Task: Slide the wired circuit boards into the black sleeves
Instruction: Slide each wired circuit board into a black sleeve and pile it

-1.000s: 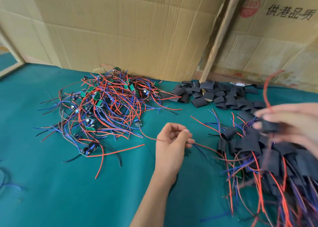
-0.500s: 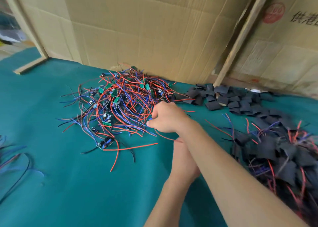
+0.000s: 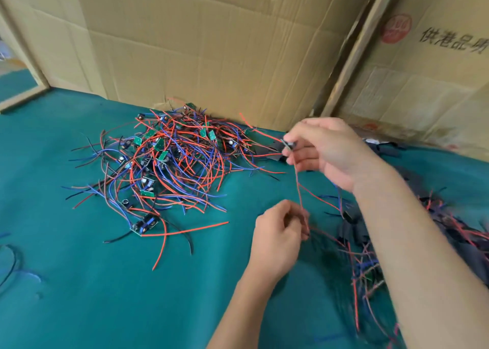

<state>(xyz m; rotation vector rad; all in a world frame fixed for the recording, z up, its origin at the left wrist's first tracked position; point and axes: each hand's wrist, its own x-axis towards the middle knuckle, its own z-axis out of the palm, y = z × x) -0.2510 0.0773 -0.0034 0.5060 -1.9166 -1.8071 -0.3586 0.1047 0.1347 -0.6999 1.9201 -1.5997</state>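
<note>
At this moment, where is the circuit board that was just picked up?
In the head view it is right of centre, pinched in the right hand as the circuit board, above the green cloth, just right of the wire pile.

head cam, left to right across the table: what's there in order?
Loose dark wires at the left edge → pile of wired circuit boards → left hand pinching a red wire → sleeved boards at the right.

wire pile [image 3: 169, 168] left, bare cloth [image 3: 105, 295] near
</note>
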